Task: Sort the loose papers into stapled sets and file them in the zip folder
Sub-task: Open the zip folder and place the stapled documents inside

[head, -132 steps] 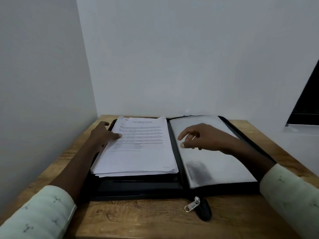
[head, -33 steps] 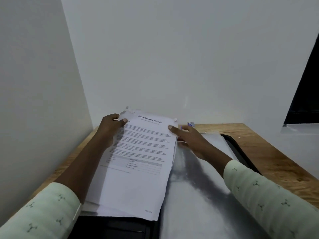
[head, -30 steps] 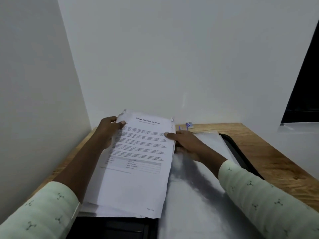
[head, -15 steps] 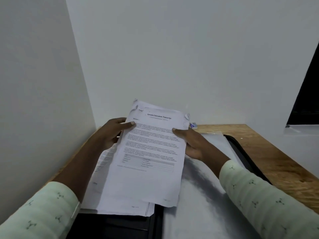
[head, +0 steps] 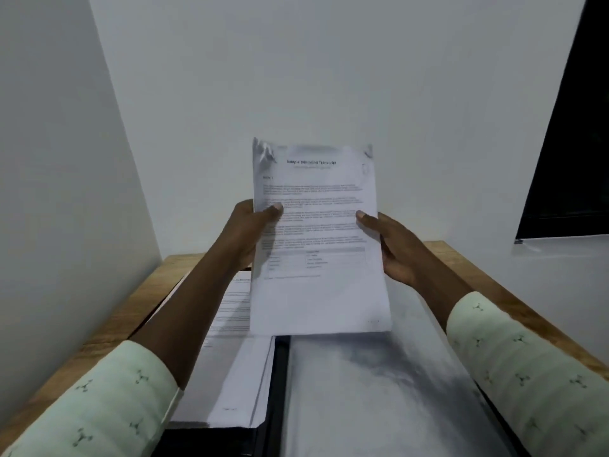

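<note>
At the left, the paper stack [head: 230,374] lies flat on the left half of the open zip folder [head: 280,361], which sits on the wooden counter [head: 131,311]. Above and just right of it, the left hand [head: 250,232] grips the left long edge of the held papers [head: 316,258], thumb on the printed face and fingers curled behind. The papers stand nearly upright in the air over the folder's spine, long axis running top to bottom, heading uppermost and both top corners creased. Whether this is one sheet or several cannot be told.

The right hand [head: 392,249] pinches the opposite long edge at about the same height, thumb in front and fingers behind, so both hands are equally near. Below and to the right, the clear sleeve [head: 379,390] covers the folder's right half.

The papers lie between the two sets of fingers, clear of the stack. The next move likely turns on squaring them by their long edges before stapling; no stapler shows.
</note>
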`<state>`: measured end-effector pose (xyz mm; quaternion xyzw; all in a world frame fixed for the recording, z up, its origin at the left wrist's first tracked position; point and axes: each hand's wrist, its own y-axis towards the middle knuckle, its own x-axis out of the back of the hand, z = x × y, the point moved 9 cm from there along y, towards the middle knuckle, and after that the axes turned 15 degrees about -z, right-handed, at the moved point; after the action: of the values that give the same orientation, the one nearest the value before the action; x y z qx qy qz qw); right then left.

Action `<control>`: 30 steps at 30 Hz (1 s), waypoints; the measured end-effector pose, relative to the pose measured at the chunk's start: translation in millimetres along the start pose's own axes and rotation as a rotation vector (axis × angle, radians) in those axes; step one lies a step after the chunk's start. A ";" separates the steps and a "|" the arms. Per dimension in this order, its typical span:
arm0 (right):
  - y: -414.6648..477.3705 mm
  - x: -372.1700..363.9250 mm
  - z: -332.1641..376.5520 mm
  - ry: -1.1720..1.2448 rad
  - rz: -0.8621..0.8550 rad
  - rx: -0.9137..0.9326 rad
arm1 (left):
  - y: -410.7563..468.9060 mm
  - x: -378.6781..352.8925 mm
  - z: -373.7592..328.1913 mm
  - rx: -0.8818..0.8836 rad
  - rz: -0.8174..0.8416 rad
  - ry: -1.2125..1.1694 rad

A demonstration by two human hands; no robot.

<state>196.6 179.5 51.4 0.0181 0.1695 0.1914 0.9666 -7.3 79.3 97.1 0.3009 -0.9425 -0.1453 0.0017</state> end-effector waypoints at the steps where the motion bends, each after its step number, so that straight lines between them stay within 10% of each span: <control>1: -0.7 -1.2 9.4 0.016 0.029 0.029 | 0.6 -2.6 -10.9 -0.050 -0.028 -0.036; 6: 7.2 7.8 60.3 0.063 -0.078 0.249 | -1.4 -39.5 -51.3 -0.239 -0.056 -0.093; 20: 6.9 64.3 54.4 -0.490 -0.568 0.441 | -0.8 -60.7 30.5 0.024 0.111 -0.105; 27: 44.5 153.0 23.6 0.022 -0.749 0.067 | 28.5 -56.7 101.3 -0.210 0.182 0.910; 30: 55.3 140.8 6.2 0.080 -0.680 -0.025 | 29.2 -77.1 119.8 -0.210 0.228 1.002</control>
<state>300.8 283.9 17.7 -0.0587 0.2015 -0.1391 0.9678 28.5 178.5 -3.1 0.2270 -0.8332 -0.0763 0.4984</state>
